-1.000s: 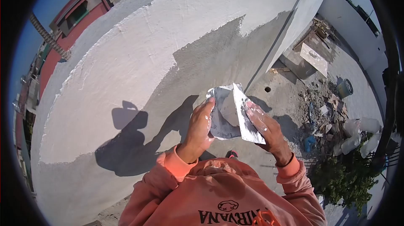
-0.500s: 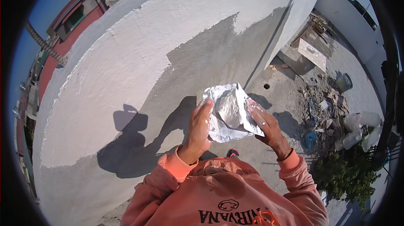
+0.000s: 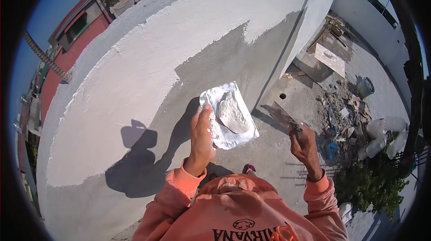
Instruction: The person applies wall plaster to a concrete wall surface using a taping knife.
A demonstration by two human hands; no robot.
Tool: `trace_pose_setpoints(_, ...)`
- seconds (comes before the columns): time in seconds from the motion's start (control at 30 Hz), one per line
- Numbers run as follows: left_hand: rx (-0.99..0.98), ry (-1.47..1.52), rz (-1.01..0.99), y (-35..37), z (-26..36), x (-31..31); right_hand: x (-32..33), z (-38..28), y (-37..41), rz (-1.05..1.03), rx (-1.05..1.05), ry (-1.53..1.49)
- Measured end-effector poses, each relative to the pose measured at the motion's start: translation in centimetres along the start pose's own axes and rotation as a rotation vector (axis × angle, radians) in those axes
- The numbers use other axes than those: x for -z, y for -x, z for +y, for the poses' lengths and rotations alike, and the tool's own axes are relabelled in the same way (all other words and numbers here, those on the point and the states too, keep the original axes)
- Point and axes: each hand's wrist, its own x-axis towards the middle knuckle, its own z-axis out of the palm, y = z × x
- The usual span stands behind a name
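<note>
My left hand (image 3: 202, 140) grips the left edge of a shiny silver tray (image 3: 247, 135), held flat in front of my chest. A thick lump of white plaster (image 3: 233, 113) lies on the tray. To the right, apart from the tray, my right hand (image 3: 305, 144) is closed around a putty knife (image 3: 287, 117), whose blade points up and left and is somewhat blurred. White smears show on my left fingers. Beyond the tray stands a wall with a white coated upper part (image 3: 125, 75) and a bare grey lower part (image 3: 215, 70).
On the right are a whitish board (image 3: 330, 60), a bucket (image 3: 365, 88), rubble, plastic bottles (image 3: 386, 126) and a green plant (image 3: 372, 187). A small dark hole (image 3: 282, 96) is in the floor. My shoe (image 3: 249, 168) shows below the tray.
My right hand has moved right and down, away from the tray, and the putty knife now shows in it. The tray has shifted left and turned in my left hand.
</note>
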Motion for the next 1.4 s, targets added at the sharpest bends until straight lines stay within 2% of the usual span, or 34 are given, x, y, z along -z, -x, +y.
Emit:
trace_pose_setpoints(0.1, -0.012, 0.019, 0.011, -0.8, -1.0, 0.8, 2.6, -4.3, -2.2, -0.052, 0.228, 0.039)
trace_pose_setpoints(0.23, 0.002, 0.023, 0.013, -1.1, -1.9, 1.2, 4.6, -7.0, -4.5, -0.235, 0.465, 0.112)
trace_pose_setpoints(0.33, -0.01, 0.018, -0.02, -0.8, -1.6, 1.0, 4.4, -9.1, -5.4, -0.33, 0.577, 0.215)
trace_pose_setpoints(0.7, -0.043, 0.01, -0.008, 0.2, -0.7, 0.5, 1.6, -10.5, -6.3, -0.458, 0.707, 0.407)
trace_pose_setpoints(0.8, -0.027, 0.021, 0.028, -0.3, -2.5, 1.5, 1.6, -10.0, -6.8, -0.569, 0.775, 0.486)
trace_pose_setpoints(0.9, 0.004, -0.031, 0.062, -0.6, -4.5, 2.1, 1.3, -8.4, -7.4, -0.633, 0.779, 0.401)
trace_pose_setpoints(1.0, 0.121, 0.089, 0.065, -0.9, -6.5, 2.2, 1.7, -7.6, -8.5, -0.813, 0.654, 0.363)
trace_pose_setpoints(1.03, 0.146, 0.051, 0.1, -1.2, -7.4, 2.8, 1.6, -6.9, -8.8, -0.771, 0.666, 0.233)
trace_pose_setpoints(1.17, 0.22, 0.048, 0.186, -2.6, -9.9, 4.0, 3.2, -6.4, -10.6, -0.973, 0.449, 0.214)
trace_pose_setpoints(1.27, 0.214, 0.025, 0.221, -3.2, -8.6, 3.3, 4.5, -5.0, -12.5, -0.996, 0.314, 0.062)
trace_pose_setpoints(1.4, 0.103, -0.023, 0.242, -4.8, -8.7, 5.4, 6.2, -0.8, -14.4, -0.849, 0.038, -0.032)
